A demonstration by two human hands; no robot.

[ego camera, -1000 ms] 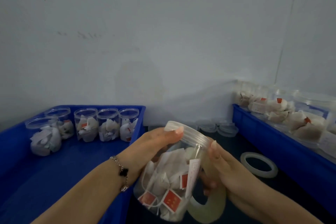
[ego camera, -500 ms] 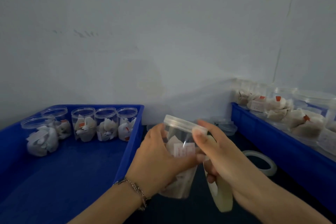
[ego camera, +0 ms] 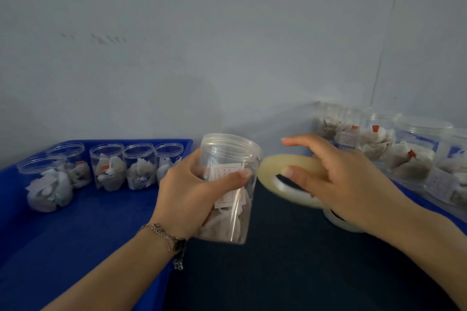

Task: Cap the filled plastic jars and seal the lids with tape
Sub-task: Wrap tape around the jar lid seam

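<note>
While the open, uncapped jars (ego camera: 108, 165) stand in a row at the back of the blue tray (ego camera: 75, 222) on the left, waiting for lids, the capped jar (ego camera: 227, 184) is held up in the air above the tray's right edge, with the left hand (ego camera: 192, 192) wrapped round its body, fingers (ego camera: 237, 175) curled across the label. That grip sits on a smooth, thin wall, so if the tape pulls sideways the jar could twist or slip in the palm and the seal would lie crooked or crease. Just right of the lid, the tape roll (ego camera: 285, 174) is blurred in the right hand (ego camera: 341, 184), whose lower fingers hook through its core while the index stretches out free. Whether a strip runs to the lid I cannot tell; a loose end might fold onto itself. A spare roll (ego camera: 341, 222) lies on the tabletop (ego camera: 290, 260) beneath that hand, and finished jars (ego camera: 417, 154) crowd the right tray, easily knocked by a wide swing.
</note>
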